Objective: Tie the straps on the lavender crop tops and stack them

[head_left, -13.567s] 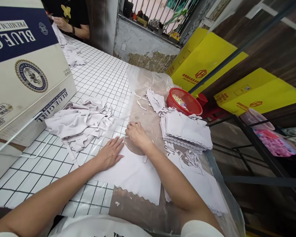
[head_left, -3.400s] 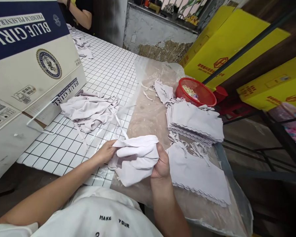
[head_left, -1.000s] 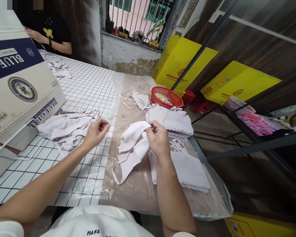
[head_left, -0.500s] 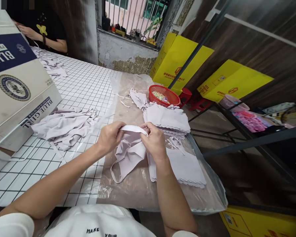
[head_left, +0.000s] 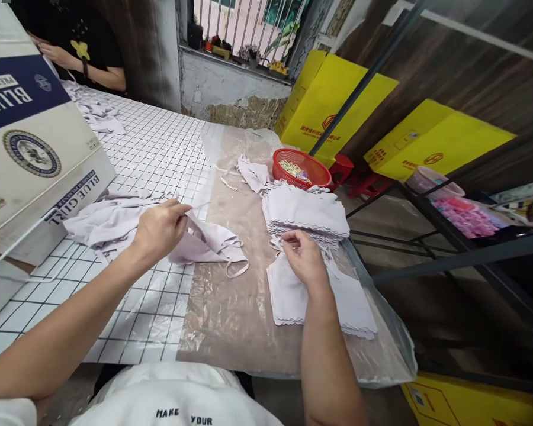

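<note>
My left hand point(head_left: 162, 228) is closed on a pale lilac cloth piece point(head_left: 204, 239) with a thin loop at its right end. It carries this piece over the left side of the table, beside a heap of similar cloth pieces point(head_left: 104, 222). My right hand point(head_left: 304, 254) is over the front stack of flat lilac cloth panels point(head_left: 350, 302), its fingers curled at some thin cloth straps point(head_left: 276, 244). The fingertips seem to pinch a strap, partly hidden by the hand. Behind it lies another stack of scalloped-edged cloth panels point(head_left: 304, 207).
A red basket point(head_left: 302, 168) with small pieces stands at the table's back right. A large carton point(head_left: 35, 142) is on the left. Clear plastic sheeting point(head_left: 231, 331) covers the table's right part. A metal rack point(head_left: 426, 272) is to the right. A co-worker point(head_left: 86, 59) sits far left.
Both hands were together on the cloth piece's white band. My left hand has carried the piece left toward the heap. My right hand has let go and moved right to the straps.
</note>
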`<state>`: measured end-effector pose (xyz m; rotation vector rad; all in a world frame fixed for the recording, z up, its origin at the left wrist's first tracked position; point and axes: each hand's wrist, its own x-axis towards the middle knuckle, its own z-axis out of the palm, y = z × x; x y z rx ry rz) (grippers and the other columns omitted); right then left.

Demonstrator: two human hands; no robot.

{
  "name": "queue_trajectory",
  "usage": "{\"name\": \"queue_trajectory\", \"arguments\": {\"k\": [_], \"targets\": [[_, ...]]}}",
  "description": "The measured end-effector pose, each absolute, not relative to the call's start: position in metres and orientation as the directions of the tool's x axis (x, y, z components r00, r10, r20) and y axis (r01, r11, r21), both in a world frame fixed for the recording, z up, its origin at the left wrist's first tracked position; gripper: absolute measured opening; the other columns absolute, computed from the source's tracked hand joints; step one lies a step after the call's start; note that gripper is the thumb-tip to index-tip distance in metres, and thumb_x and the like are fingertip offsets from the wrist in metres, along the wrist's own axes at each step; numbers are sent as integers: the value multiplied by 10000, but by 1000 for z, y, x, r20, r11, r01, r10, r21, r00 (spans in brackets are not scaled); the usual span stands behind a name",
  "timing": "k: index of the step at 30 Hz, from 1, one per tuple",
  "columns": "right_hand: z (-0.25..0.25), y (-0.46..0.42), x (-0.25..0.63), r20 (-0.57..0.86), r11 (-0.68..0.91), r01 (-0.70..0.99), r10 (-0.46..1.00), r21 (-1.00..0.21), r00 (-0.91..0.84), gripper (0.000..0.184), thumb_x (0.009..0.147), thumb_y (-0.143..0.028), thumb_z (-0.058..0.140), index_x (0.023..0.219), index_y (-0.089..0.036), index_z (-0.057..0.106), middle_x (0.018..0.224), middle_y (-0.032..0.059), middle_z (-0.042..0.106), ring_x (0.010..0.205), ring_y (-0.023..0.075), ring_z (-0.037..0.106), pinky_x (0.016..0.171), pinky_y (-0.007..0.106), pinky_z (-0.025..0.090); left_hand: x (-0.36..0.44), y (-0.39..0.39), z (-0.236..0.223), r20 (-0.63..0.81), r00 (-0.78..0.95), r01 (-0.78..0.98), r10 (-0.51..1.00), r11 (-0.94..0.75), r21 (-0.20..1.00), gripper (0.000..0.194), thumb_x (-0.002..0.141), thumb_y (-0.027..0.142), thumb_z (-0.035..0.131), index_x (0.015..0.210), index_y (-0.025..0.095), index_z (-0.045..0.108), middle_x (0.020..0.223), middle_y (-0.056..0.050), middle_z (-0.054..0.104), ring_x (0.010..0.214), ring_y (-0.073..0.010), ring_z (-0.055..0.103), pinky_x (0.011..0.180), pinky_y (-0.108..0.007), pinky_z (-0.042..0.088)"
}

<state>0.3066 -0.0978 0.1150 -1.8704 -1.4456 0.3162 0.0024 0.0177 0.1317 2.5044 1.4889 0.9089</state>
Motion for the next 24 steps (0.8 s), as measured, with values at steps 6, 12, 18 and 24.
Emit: {"name": "queue_trajectory", "arguments": {"k": [6,12,18,24], "targets": [[90,-77,234,190,59,730,977,-681,99,151,834,-287,637,954,-195,636,990,62,636,823,173,634,794,333,545,1,11,116,459,336,752,822,-528,395,342,831,198,469,1022,187,752,980,-81,679,799,-210,662,580,-297,490],[115,-35,167,344,162,869,939,-467,10,306,908,-297,584,1196,-194,596,1107,92,642,900,198,639,786,300,501,18,8,127,522,462,692,717,-659,294,322,837,132,460,994,192,734,902,-77,653,839,-205,626,615,-288,488],[158,-15,194,345,-54,978,931,-201,123,220,938,-173,439,1001,-179,650,965,108,699,820,226,628,684,302,412,7,19,122,502,339,832,795,-503,234,294,815,122,468,921,196,731,926,-91,672,880,-238,638,496,-276,402],[160,-31,184,325,184,952,941,-245,-98,247,881,-258,581,1113,-183,615,1089,103,652,959,226,607,793,308,456,17,20,129,524,302,783,796,-521,340,275,784,119,496,909,200,727,880,-67,673,759,-200,639,531,-281,419]]}}
